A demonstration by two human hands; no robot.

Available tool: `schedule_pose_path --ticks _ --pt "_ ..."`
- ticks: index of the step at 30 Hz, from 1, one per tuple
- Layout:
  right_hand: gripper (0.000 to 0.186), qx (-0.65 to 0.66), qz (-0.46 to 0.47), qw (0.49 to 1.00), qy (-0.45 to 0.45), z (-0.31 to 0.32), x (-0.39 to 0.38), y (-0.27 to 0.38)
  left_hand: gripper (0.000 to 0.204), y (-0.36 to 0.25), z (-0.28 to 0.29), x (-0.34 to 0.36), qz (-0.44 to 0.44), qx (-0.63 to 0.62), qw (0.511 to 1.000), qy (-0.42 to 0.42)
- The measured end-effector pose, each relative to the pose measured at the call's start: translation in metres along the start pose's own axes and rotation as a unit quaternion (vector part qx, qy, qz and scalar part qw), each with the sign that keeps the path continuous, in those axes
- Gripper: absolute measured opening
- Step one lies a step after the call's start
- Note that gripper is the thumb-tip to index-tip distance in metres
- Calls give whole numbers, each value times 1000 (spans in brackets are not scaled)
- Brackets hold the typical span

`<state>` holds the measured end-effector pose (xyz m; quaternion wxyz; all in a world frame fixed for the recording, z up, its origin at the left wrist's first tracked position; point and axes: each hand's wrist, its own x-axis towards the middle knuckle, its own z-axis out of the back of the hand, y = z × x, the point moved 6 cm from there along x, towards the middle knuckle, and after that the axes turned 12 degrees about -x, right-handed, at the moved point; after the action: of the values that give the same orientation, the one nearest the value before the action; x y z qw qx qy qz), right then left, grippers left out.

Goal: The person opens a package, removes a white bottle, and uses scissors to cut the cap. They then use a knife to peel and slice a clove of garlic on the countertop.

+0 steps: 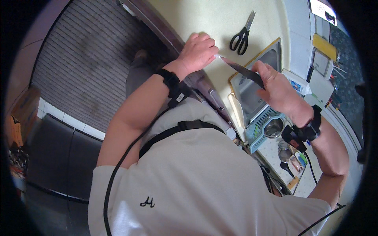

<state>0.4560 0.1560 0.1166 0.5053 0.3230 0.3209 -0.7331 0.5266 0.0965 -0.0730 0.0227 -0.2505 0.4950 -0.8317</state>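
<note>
My right hand is closed round the handle of a kitchen knife. The dark blade points left, across the sink's near corner, toward my left hand. That hand rests at the edge of the pale countertop with its fingers curled in. A small whitish bit shows at its fingertips, right by the knife's tip; whether they touch I cannot tell. What else the fingers hold is hidden. Beyond the blade, black-handled scissors lie on the counter, apart from both hands.
Below the knife is a steel sink, with a light blue dish rack and a metal bowl beside it. A white bottle stands behind my right hand. A ribbed mat covers the floor at left.
</note>
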Motion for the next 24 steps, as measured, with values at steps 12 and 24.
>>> schedule_pose_path --ticks 12,24 --pt "28 -274 135 946 -105 -14 -11 21 11 -1 1 0 -6 -8 1000 -10" --pt "19 453 -212 853 154 -21 -2 -10 10 -1 1 1 2 -4 1000 -2"
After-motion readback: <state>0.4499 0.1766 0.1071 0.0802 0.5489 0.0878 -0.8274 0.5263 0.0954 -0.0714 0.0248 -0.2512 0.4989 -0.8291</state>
